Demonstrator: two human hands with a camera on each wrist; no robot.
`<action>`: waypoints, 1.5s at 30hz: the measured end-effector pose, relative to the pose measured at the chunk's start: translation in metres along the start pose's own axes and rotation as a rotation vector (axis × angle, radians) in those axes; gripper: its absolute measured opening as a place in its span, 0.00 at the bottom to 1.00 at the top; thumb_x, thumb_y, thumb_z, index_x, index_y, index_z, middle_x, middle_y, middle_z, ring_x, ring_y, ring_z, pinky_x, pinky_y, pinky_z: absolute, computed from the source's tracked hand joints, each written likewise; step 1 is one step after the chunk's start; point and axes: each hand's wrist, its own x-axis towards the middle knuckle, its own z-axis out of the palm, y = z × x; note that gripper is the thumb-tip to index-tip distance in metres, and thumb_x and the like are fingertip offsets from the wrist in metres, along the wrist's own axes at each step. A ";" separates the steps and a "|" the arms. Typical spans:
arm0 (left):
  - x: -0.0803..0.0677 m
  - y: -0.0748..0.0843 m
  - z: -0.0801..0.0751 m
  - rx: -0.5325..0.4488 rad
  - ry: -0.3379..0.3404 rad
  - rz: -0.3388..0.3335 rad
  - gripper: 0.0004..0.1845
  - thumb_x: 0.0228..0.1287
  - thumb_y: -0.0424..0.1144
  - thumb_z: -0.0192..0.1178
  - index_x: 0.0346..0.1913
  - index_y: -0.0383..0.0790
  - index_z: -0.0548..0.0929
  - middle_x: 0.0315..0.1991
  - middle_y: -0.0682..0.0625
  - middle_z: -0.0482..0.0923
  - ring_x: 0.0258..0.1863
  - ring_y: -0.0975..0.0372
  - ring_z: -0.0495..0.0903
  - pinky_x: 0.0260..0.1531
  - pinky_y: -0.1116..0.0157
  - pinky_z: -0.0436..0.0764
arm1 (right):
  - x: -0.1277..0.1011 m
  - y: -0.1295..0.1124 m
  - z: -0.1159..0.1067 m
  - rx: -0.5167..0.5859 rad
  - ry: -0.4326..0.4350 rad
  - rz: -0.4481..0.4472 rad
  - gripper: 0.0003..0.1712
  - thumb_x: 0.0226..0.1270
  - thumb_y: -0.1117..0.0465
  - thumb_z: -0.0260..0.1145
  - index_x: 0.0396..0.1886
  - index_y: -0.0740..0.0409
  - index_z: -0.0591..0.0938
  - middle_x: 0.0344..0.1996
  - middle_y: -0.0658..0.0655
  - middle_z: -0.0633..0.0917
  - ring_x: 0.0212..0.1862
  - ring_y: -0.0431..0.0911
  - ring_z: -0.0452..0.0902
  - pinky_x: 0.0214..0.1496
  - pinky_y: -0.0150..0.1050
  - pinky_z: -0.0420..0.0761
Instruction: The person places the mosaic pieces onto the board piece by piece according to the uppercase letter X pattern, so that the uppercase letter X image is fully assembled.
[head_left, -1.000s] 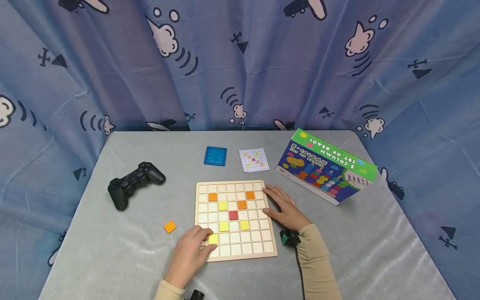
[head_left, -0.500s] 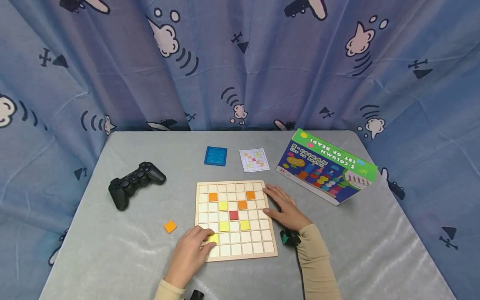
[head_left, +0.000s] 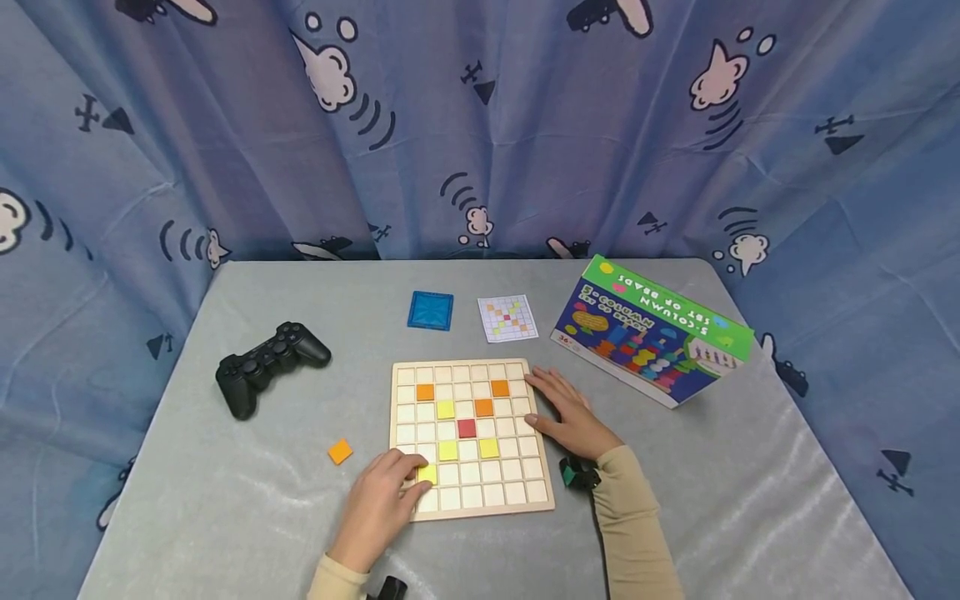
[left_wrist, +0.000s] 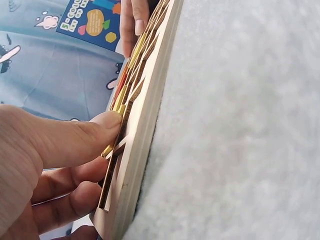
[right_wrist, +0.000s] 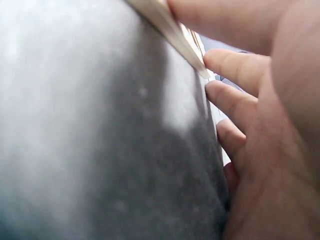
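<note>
A wooden grid board (head_left: pixel 517 496) lies on the grey table and carries orange tiles (head_left: pixel 425 392), yellow tiles (head_left: pixel 447 450) and one red tile (head_left: pixel 467 428). My left hand (head_left: pixel 382 496) is at the board's near left corner. Its thumb (left_wrist: pixel 75 140) and forefinger pinch a yellow tile (head_left: pixel 427 473) that sits at a cell there, its edge (left_wrist: pixel 107 150) slightly raised. My right hand (head_left: pixel 566 412) rests flat against the board's right edge (right_wrist: pixel 165 22), with its fingers (right_wrist: pixel 235 65) straight. A loose orange tile (head_left: pixel 340 452) lies left of the board.
A black game controller (head_left: pixel 266 362) sits at the left. Behind the board lie a blue square tile (head_left: pixel 431 311) and a small pattern card (head_left: pixel 507 319). A green and blue toy box (head_left: pixel 652 333) stands at the back right. Blue patterned curtain surrounds the table.
The yellow tile under my left thumb has shifted very slightly towards the far side. Both hands otherwise stay where they were.
</note>
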 end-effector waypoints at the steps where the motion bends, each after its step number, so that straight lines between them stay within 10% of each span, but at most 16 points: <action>1: 0.000 0.000 0.000 -0.003 0.001 0.001 0.14 0.47 0.40 0.75 0.38 0.47 0.85 0.28 0.59 0.75 0.29 0.70 0.71 0.30 0.69 0.73 | 0.000 0.000 0.000 0.001 0.001 0.000 0.39 0.67 0.45 0.62 0.74 0.45 0.59 0.75 0.55 0.55 0.76 0.57 0.37 0.68 0.67 0.40; 21: -0.001 -0.006 -0.011 -0.127 0.018 -0.056 0.09 0.56 0.38 0.70 0.40 0.46 0.84 0.28 0.63 0.71 0.26 0.73 0.68 0.27 0.73 0.72 | 0.000 0.001 -0.001 0.007 0.002 -0.021 0.39 0.67 0.46 0.62 0.74 0.47 0.59 0.75 0.55 0.54 0.76 0.57 0.37 0.67 0.68 0.39; 28: -0.002 -0.039 -0.031 -0.055 0.243 -0.226 0.11 0.56 0.34 0.69 0.42 0.40 0.84 0.33 0.51 0.77 0.30 0.63 0.73 0.33 0.63 0.73 | 0.000 0.003 0.002 -0.017 0.004 -0.008 0.39 0.67 0.44 0.62 0.74 0.44 0.59 0.75 0.54 0.54 0.76 0.57 0.37 0.67 0.68 0.40; 34: -0.005 -0.060 -0.043 -0.062 0.190 -0.499 0.21 0.57 0.36 0.68 0.53 0.34 0.80 0.42 0.41 0.74 0.36 0.53 0.72 0.35 0.58 0.69 | 0.000 0.001 0.003 -0.008 0.009 0.005 0.39 0.66 0.45 0.62 0.74 0.43 0.59 0.75 0.54 0.54 0.76 0.56 0.37 0.68 0.67 0.39; 45: -0.007 -0.067 -0.038 -0.032 0.179 -0.480 0.15 0.53 0.34 0.71 0.45 0.38 0.85 0.42 0.43 0.72 0.38 0.53 0.71 0.37 0.58 0.66 | 0.001 0.002 0.003 -0.013 0.010 -0.003 0.39 0.66 0.45 0.63 0.74 0.44 0.60 0.75 0.55 0.55 0.76 0.57 0.37 0.67 0.68 0.39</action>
